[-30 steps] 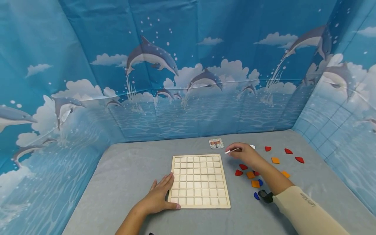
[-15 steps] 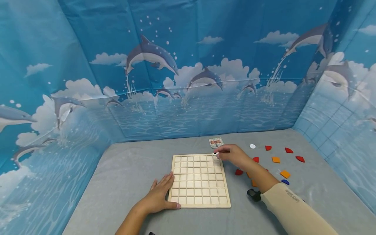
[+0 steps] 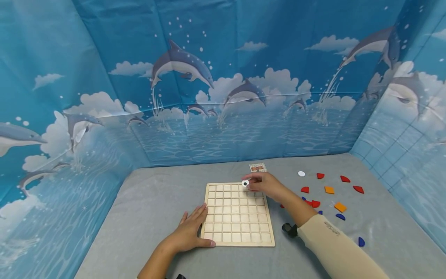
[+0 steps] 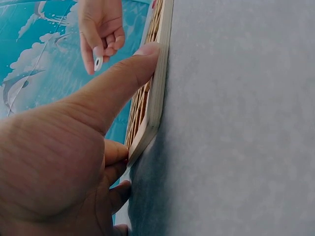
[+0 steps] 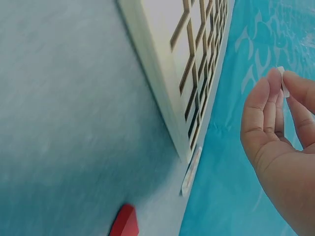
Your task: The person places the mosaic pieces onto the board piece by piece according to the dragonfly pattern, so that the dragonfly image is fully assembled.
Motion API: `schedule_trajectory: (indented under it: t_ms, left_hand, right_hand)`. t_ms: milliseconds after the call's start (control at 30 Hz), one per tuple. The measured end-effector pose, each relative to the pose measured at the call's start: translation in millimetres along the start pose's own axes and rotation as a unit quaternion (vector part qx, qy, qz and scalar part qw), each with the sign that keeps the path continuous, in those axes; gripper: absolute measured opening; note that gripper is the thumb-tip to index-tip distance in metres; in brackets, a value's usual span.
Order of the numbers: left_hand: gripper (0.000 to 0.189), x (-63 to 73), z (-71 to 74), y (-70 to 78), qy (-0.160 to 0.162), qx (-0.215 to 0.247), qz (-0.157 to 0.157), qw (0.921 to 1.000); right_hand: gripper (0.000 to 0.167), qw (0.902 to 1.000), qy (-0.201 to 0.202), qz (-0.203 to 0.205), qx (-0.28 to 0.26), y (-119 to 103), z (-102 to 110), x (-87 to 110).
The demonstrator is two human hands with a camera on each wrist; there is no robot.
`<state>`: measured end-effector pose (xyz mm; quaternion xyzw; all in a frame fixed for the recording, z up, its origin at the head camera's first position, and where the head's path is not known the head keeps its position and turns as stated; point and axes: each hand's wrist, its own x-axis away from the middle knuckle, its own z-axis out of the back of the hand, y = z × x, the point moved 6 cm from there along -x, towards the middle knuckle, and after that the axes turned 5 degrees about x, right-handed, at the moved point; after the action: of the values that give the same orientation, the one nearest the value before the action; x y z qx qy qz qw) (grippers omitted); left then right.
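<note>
A square wooden grid board lies on the grey cloth. My left hand rests at its front left corner, fingers stretched along the left side and thumb on the front edge; the left wrist view shows the thumb against the rim. Over the back row of cells, toward the right, my right hand pinches a small white round disc with a black dot. The disc appears edge-on between thumb and fingertips in the right wrist view. It is held up above the cells.
A small patterned card lies behind the board. To the right are scattered red quarter-round pieces, orange squares, blue half-round pieces and another white disc. A dolphin-print curtain stands behind and at the sides.
My right hand has moved left from beside the board to over its back row, carrying the white disc, whose dotted face now shows. My left hand stays on the board's corner.
</note>
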<state>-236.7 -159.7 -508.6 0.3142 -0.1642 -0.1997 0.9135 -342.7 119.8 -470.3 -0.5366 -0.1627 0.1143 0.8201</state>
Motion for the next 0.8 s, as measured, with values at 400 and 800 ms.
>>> schedule_trajectory:
  t_ms: [400, 800]
  left_hand:
    - [0.117, -1.0, -0.6, 0.0, 0.002, -0.010, 0.001, 0.9999]
    - [0.123, -2.1, -2.7, -1.8, -0.004, -0.017, 0.007, 0.9998]
  right_hand:
    - [0.038, 0.9997, -0.023, -0.002, 0.010, -4, -25, -21.4]
    - [0.033, 0.9992, -0.015, -0.035, 0.014, -7, -48, -35.9]
